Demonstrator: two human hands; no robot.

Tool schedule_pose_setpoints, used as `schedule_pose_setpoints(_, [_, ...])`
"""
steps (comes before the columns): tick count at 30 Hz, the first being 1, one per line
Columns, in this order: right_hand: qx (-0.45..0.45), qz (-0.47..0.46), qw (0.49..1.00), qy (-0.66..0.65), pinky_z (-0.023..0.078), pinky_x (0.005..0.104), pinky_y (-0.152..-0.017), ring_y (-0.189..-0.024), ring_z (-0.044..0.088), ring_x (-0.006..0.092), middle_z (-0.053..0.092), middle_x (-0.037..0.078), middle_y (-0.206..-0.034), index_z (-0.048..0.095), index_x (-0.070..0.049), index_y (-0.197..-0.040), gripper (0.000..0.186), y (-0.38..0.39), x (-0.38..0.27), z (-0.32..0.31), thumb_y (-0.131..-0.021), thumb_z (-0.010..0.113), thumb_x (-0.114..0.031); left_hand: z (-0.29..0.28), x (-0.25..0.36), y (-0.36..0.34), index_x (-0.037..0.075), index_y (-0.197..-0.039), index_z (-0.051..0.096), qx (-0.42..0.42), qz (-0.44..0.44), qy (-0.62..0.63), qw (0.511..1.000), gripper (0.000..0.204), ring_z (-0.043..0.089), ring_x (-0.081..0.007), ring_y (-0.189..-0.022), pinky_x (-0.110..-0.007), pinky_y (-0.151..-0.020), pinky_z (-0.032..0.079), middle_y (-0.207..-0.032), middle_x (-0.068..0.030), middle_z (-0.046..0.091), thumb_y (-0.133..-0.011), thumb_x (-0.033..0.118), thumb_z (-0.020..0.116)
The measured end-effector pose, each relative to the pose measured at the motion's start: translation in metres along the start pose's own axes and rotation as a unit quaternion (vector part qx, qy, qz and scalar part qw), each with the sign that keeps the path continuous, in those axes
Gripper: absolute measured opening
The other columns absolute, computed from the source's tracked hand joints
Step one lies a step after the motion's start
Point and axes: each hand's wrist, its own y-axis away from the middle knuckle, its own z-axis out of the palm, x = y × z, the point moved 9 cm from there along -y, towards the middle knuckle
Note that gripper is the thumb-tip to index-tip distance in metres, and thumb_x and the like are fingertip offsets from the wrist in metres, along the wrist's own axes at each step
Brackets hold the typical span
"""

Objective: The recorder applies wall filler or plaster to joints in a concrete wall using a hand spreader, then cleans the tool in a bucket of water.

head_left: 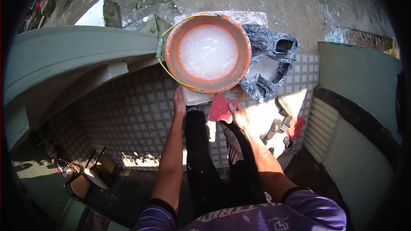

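An orange bucket (pixel 170 57) of cloudy white, foamy liquid stands in front of me, its yellow wire handle with a green grip hanging at the left. My left hand (pixel 179 103) is at the left edge of a pale, smooth block (pixel 197 97), fingers along its side and partly hidden. The block's far end lies under the bucket's rim in this view. Between the thumb and fingers of my right hand (pixel 239 114) is a thin red sheet (pixel 220 109), held by its right edge beside the block. Its material is unclear.
A crumpled black plastic bag (pixel 267 38) with pale material inside lies right of the bucket. Sandals (pixel 278 126) and a red cloth (pixel 295 127) rest on the tiled floor. Low green walls (pixel 85 45) rise at left and right (pixel 359 68). A chair (pixel 92 173) stands lower left.
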Motion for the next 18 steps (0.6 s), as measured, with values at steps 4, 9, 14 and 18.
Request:
schedule_pose_setpoints(4, [-0.022, -0.181, 0.983, 0.022, 0.046, 0.0254, -0.068, -0.071, 0.055, 0.0086, 0.061, 0.001, -0.084, 0.058, -0.002, -0.114, 0.022, -0.023, -0.032, 0.022, -0.095, 0.057, -0.015, 0.001, 0.013, 0.006, 0.001, -0.14, 0.041, 0.017, 0.041, -0.06, 0.997, 0.056, 0.045, -0.0205, -0.124, -0.032, -0.106, 0.032, -0.137, -0.0113, 0.048, -0.104, 0.042, 0.028])
schedule_pose_setpoints(9, [-0.017, -0.107, 0.994, -0.01, 0.047, 0.0262, -0.071, -0.075, 0.057, 0.0096, 0.064, 0.004, -0.093, 0.055, -0.001, -0.12, 0.029, -0.046, -0.026, 0.051, -0.094, 0.058, -0.013, 0.018, -0.001, 0.012, -0.002, -0.14, 0.038, 0.027, -0.074, 0.113, 0.99, 0.064, 0.048, -0.0202, -0.123, -0.032, -0.105, 0.035, -0.136, -0.0106, 0.049, -0.102, 0.049, 0.03])
schedule_pose_setpoints(14, [0.021, -0.171, 0.985, -0.001, 0.046, 0.0256, -0.069, -0.074, 0.055, 0.0085, 0.063, 0.003, -0.093, 0.055, -0.001, -0.119, 0.028, -0.04, -0.04, 0.055, -0.094, 0.059, -0.012, 0.007, -0.009, 0.018, -0.003, -0.139, 0.039, 0.069, -0.065, 0.149, 0.984, 0.067, 0.049, -0.0193, -0.121, -0.031, -0.104, 0.035, -0.133, -0.0107, 0.052, -0.101, 0.052, 0.031])
schedule_pose_setpoints(18, [-0.032, -0.147, 0.988, 0.048, 0.046, 0.0264, -0.068, -0.071, 0.055, 0.0089, 0.062, 0.004, -0.089, 0.056, -0.001, -0.116, 0.026, -0.022, -0.045, 0.065, -0.093, 0.059, -0.012, -0.012, -0.013, 0.04, -0.003, -0.138, 0.042, 0.072, -0.083, 0.155, 0.982, 0.064, 0.048, -0.0187, -0.122, -0.03, -0.104, 0.034, -0.133, -0.0104, 0.052, -0.102, 0.049, 0.032])
